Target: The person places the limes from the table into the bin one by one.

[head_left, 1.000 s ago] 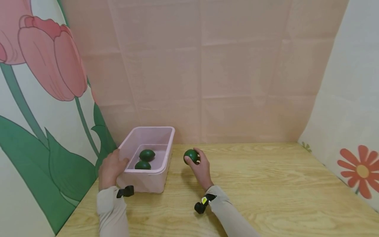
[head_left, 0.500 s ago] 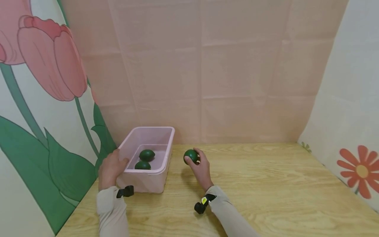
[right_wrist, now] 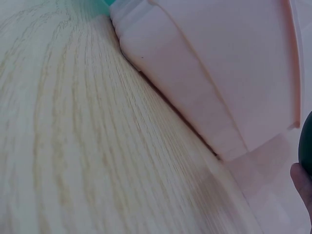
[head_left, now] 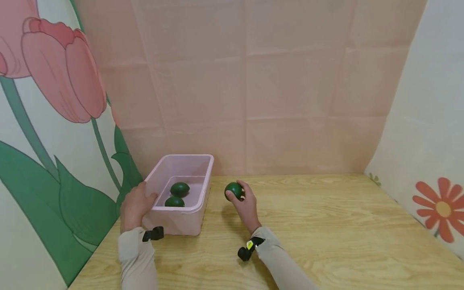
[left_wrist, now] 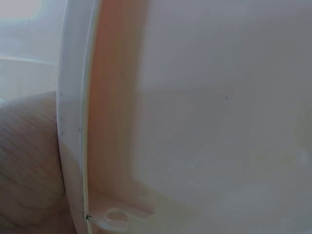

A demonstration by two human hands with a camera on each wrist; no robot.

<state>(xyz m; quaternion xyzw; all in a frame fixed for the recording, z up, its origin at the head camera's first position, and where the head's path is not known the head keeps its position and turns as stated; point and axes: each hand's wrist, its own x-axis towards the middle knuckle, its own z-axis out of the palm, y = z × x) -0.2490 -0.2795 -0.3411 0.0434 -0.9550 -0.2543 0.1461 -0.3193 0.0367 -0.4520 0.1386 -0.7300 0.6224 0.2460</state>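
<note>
A pale pink plastic bin (head_left: pixel 174 221) stands on the wooden table, left of centre. My left hand (head_left: pixel 135 206) grips its near left corner, the thumb over the rim; the left wrist view shows the hand (left_wrist: pixel 29 161) against the bin's rim (left_wrist: pixel 73 112). Inside lie two smooth dark green limes, a farther lime (head_left: pixel 179 189) and a nearer lime (head_left: pixel 175 201) partly hidden by the front rim. Right of the bin, my right hand (head_left: pixel 247 207) pinches a third lime (head_left: pixel 233 191) between thumb and fingers, above the table. In the right wrist view only an edge of this lime (right_wrist: pixel 307 146) shows.
The light wood table (head_left: pixel 326 225) reaches to a pink cloth backdrop (head_left: pixel 253 100) just behind the bin. A tulip-print sheet (head_left: pixel 69 153) borders the left side. At the right hangs a white sheet with a red flower (head_left: pixel 443 209).
</note>
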